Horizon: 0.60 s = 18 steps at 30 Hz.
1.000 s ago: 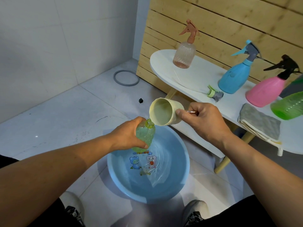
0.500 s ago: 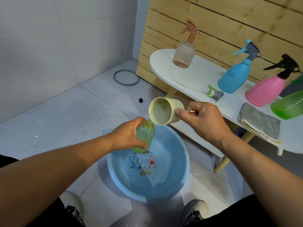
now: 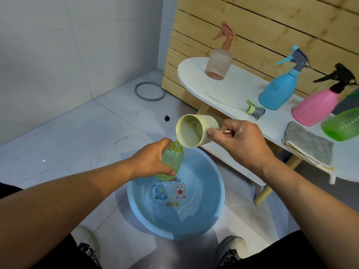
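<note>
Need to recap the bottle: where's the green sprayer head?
Head view, right of centre: the sprayer head lies on the white table, beside the blue spray bottle.

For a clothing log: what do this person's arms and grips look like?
The left forearm and right forearm are bare, no sleeves in view. The left grip and right grip are ungloved; no watch, band or ring shows.
</note>
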Each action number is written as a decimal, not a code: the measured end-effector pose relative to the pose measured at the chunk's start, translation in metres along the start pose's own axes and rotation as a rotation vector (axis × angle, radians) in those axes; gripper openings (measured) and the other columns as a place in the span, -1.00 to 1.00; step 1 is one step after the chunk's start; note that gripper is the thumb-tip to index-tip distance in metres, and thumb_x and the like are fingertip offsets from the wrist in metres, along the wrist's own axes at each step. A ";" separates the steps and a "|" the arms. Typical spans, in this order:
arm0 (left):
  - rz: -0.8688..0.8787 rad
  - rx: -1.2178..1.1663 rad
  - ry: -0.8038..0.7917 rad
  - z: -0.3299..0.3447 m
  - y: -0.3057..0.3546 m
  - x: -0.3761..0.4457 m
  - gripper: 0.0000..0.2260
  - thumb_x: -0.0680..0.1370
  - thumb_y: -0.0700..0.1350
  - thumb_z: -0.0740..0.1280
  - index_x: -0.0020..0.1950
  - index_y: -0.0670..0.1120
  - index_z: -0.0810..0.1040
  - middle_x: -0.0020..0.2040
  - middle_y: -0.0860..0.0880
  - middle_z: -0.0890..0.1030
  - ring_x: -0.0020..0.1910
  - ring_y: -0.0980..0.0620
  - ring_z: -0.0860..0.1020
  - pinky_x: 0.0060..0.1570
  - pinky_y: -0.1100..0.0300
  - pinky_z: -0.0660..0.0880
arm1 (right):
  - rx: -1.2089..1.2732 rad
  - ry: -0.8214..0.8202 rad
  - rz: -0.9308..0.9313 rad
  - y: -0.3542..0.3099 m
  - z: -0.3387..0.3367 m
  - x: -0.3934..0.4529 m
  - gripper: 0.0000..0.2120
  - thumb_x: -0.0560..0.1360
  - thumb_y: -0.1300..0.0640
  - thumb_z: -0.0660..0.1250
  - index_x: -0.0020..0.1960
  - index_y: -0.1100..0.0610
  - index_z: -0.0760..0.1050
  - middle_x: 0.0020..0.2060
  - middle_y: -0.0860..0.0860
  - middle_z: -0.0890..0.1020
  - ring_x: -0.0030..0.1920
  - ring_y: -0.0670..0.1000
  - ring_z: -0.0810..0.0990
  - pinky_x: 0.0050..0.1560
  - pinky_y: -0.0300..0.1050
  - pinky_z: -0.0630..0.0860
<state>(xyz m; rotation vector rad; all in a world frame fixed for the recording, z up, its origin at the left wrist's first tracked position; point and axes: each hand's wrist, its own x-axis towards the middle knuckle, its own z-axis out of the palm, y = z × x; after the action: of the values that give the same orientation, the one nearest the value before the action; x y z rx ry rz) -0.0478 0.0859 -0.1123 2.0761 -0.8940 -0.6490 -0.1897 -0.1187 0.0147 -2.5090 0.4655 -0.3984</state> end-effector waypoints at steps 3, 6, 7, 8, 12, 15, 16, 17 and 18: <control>0.003 0.003 0.000 0.000 0.000 0.000 -0.25 0.28 0.02 0.69 0.37 0.14 0.41 0.14 0.19 0.60 0.10 0.18 0.58 0.09 0.19 0.57 | 0.008 -0.005 -0.010 -0.001 0.000 -0.001 -0.57 0.49 -0.23 0.41 -0.36 0.06 0.46 -0.53 -0.11 0.42 -0.45 -0.10 0.35 -0.38 -0.11 0.34; 0.007 0.007 -0.001 0.001 0.000 0.000 -0.24 0.28 0.02 0.69 0.38 0.14 0.41 0.14 0.19 0.59 0.10 0.18 0.57 0.08 0.21 0.56 | 0.004 -0.004 -0.017 -0.001 0.000 -0.001 -0.57 0.49 -0.23 0.41 -0.36 0.06 0.46 -0.52 -0.11 0.42 -0.44 -0.09 0.35 -0.37 -0.10 0.34; 0.009 0.007 -0.001 0.000 0.001 0.000 -0.24 0.28 0.02 0.69 0.39 0.14 0.40 0.14 0.19 0.59 0.10 0.18 0.57 0.07 0.22 0.56 | 0.001 -0.004 -0.020 -0.001 0.000 -0.001 -0.56 0.49 -0.23 0.40 -0.36 0.06 0.46 -0.52 -0.11 0.42 -0.44 -0.09 0.35 -0.38 -0.09 0.34; 0.009 0.007 0.000 0.000 0.001 0.000 -0.24 0.28 0.03 0.69 0.39 0.14 0.40 0.14 0.19 0.59 0.10 0.18 0.57 0.06 0.23 0.56 | -0.001 -0.003 -0.023 -0.002 0.000 -0.001 -0.56 0.49 -0.23 0.40 -0.36 0.06 0.45 -0.52 -0.11 0.42 -0.44 -0.09 0.35 -0.38 -0.09 0.34; 0.008 0.005 -0.001 0.000 0.001 -0.001 -0.24 0.28 0.04 0.69 0.38 0.15 0.40 0.14 0.20 0.58 0.09 0.18 0.57 0.04 0.23 0.56 | -0.017 0.007 -0.033 -0.003 0.000 -0.002 -0.57 0.50 -0.22 0.41 -0.36 0.06 0.45 -0.51 -0.10 0.42 -0.43 -0.07 0.36 -0.37 -0.06 0.36; 0.008 0.004 0.001 0.000 0.001 -0.002 -0.25 0.27 0.05 0.69 0.37 0.16 0.41 0.14 0.18 0.59 0.10 0.15 0.58 0.08 0.17 0.59 | -0.034 0.013 -0.046 -0.004 0.001 -0.003 -0.57 0.51 -0.22 0.40 -0.35 0.06 0.46 -0.49 -0.09 0.42 -0.42 -0.06 0.37 -0.36 -0.03 0.38; 0.008 0.002 0.002 0.000 0.001 -0.002 -0.25 0.28 0.05 0.69 0.37 0.16 0.41 0.14 0.18 0.59 0.10 0.15 0.59 0.08 0.16 0.59 | -0.038 0.014 -0.048 -0.004 0.001 -0.003 -0.57 0.51 -0.22 0.40 -0.35 0.06 0.46 -0.49 -0.09 0.42 -0.42 -0.06 0.37 -0.37 -0.04 0.37; 0.009 -0.002 0.001 0.000 0.001 -0.002 -0.25 0.28 0.04 0.69 0.37 0.15 0.41 0.14 0.18 0.60 0.10 0.14 0.59 0.08 0.16 0.59 | -0.041 0.015 -0.050 -0.004 0.001 -0.003 -0.58 0.51 -0.22 0.40 -0.35 0.06 0.46 -0.49 -0.10 0.43 -0.42 -0.06 0.37 -0.37 -0.06 0.37; 0.009 -0.005 0.001 0.000 0.001 -0.002 -0.25 0.28 0.04 0.69 0.37 0.15 0.41 0.13 0.18 0.60 0.10 0.14 0.59 0.07 0.17 0.59 | -0.044 0.017 -0.052 -0.003 0.001 -0.003 -0.58 0.51 -0.22 0.40 -0.34 0.06 0.46 -0.49 -0.09 0.43 -0.42 -0.06 0.37 -0.37 -0.06 0.37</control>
<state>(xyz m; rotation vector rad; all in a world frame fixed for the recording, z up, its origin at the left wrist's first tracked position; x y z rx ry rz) -0.0499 0.0866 -0.1112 2.0667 -0.8997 -0.6449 -0.1911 -0.1146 0.0156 -2.5669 0.4204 -0.4344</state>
